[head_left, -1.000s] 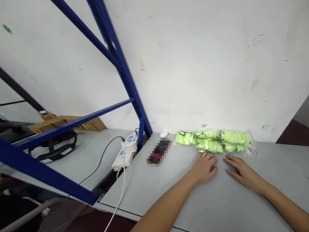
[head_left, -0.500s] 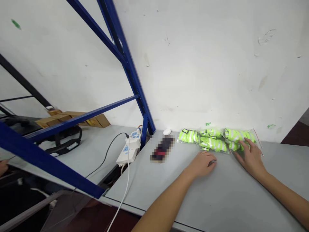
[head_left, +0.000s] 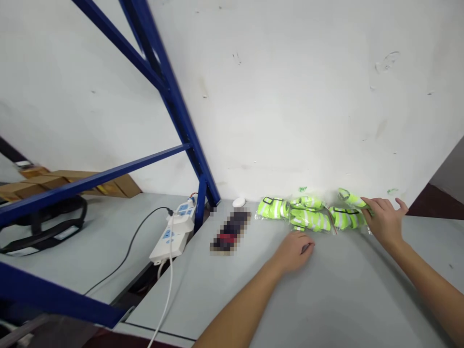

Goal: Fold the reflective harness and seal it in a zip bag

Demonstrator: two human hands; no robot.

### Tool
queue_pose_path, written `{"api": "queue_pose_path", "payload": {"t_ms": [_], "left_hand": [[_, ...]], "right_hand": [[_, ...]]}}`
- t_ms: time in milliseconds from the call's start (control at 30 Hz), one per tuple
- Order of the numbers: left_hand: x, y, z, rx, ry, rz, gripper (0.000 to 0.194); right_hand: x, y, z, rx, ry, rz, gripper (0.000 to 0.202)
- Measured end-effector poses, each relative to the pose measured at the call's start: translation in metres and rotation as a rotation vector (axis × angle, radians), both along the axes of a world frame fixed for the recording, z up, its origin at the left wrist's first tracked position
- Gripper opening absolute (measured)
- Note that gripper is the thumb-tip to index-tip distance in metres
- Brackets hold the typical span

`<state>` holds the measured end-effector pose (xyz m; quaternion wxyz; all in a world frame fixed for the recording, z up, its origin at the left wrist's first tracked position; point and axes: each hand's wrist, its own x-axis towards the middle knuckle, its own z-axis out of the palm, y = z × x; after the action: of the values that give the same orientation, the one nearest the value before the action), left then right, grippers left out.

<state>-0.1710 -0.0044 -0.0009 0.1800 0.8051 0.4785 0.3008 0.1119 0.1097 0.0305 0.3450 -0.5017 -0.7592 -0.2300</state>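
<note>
Yellow-green reflective vests (head_left: 310, 220), rolled up in clear plastic bags, lie in a cluster against the wall. My right hand (head_left: 386, 220) grips the right end of one bagged vest (head_left: 350, 198), which is tilted with its left end raised. Below that one, another bagged vest (head_left: 346, 218) lies on the grey table (head_left: 337, 290). My left hand (head_left: 295, 251) rests on the table in front of the cluster, fingers curled. A small dark spot shows between its thumb and fingers; I cannot tell whether it is an object or shadow.
A pixelated dark item (head_left: 231, 232) and a round white object (head_left: 239, 202) sit left of the vests. Further left are a blue metal frame (head_left: 177, 106), a white power strip (head_left: 174, 237) with cables, a black strap-like item (head_left: 47, 229) and cardboard boxes (head_left: 123, 185).
My right hand has closed on the upper right bagged vest and tilted it up, uncovering the one below. My left hand keeps its place by the vests. The whole view has shifted right.
</note>
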Motion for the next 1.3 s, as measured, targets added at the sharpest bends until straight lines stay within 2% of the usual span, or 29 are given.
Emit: {"api": "queue_pose_path", "payload": {"t_ms": [67,100,167,233,300,367,433,533,567,633,700,800,833,900,1000,1100,1167,1233,1300], "left_hand": [[0.001,0.000,0.000,-0.052,-0.085,0.014,0.034],[0.003,0.000,0.000,-0.117,-0.194,0.019,0.039],[0.005,0.001,0.000,-0.328,-0.516,0.006,0.055],[0.008,0.001,0.003,-0.568,-0.777,-0.034,0.067],[0.010,-0.001,0.008,-0.688,-0.766,-0.045,0.068],[0.009,-0.004,0.015,-0.705,-0.652,0.006,0.067],[0.007,-0.005,0.020,-0.695,-0.611,0.052,0.072],[0.003,-0.004,0.022,-0.703,-0.668,0.059,0.073],[0.002,-0.004,0.021,-0.705,-0.687,0.055,0.071],[0.000,-0.002,0.020,-0.715,-0.720,0.059,0.066],[-0.001,-0.001,0.018,-0.729,-0.742,0.074,0.063],[-0.001,0.001,0.018,-0.715,-0.724,0.121,0.058],[-0.001,0.002,0.017,-0.704,-0.696,0.132,0.056],[-0.003,0.003,0.017,-0.634,-0.610,0.153,0.046],[-0.007,0.004,0.018,-0.297,-0.406,0.158,0.025],[-0.005,0.001,0.026,0.117,-0.213,0.141,0.028],[0.002,-0.005,0.032,0.283,-0.148,0.119,0.023],[0.013,-0.012,0.037,0.356,-0.080,0.054,0.015],[0.026,-0.020,0.038,0.346,0.031,-0.033,0.013]], "right_hand": [[0.004,-0.022,0.001,0.020,0.045,0.019,0.024],[0.004,-0.035,-0.003,0.004,0.052,0.058,0.023],[0.001,-0.061,-0.018,-0.006,0.035,0.218,0.022],[-0.009,-0.082,-0.036,-0.062,-0.028,0.448,0.026],[-0.023,-0.095,-0.047,-0.231,-0.164,0.658,0.029],[-0.037,-0.101,-0.049,-0.309,-0.185,0.749,0.025],[-0.046,-0.101,-0.043,-0.322,-0.162,0.815,0.019],[-0.043,-0.093,-0.031,-0.325,0.046,0.769,0.055],[-0.038,-0.089,-0.028,-0.337,0.151,0.704,0.057],[-0.024,-0.079,-0.024,-0.399,0.385,0.556,0.050],[-0.011,-0.068,-0.023,-0.592,0.616,0.480,0.041],[0.000,-0.056,-0.025,-1.082,0.757,0.614,0.034],[0.001,-0.054,-0.025,-1.212,0.748,0.677,0.034],[0.000,-0.054,-0.027,-1.358,0.712,0.770,0.034],[-0.004,-0.056,-0.028,-1.446,0.710,0.834,0.032],[-0.007,-0.058,-0.031,-1.459,0.749,0.824,0.032],[-0.010,-0.061,-0.034,-1.434,0.789,0.783,0.031],[-0.014,-0.065,-0.034,-1.397,0.831,0.742,0.032],[-0.020,-0.072,-0.033,-1.366,0.864,0.724,0.034]]}}
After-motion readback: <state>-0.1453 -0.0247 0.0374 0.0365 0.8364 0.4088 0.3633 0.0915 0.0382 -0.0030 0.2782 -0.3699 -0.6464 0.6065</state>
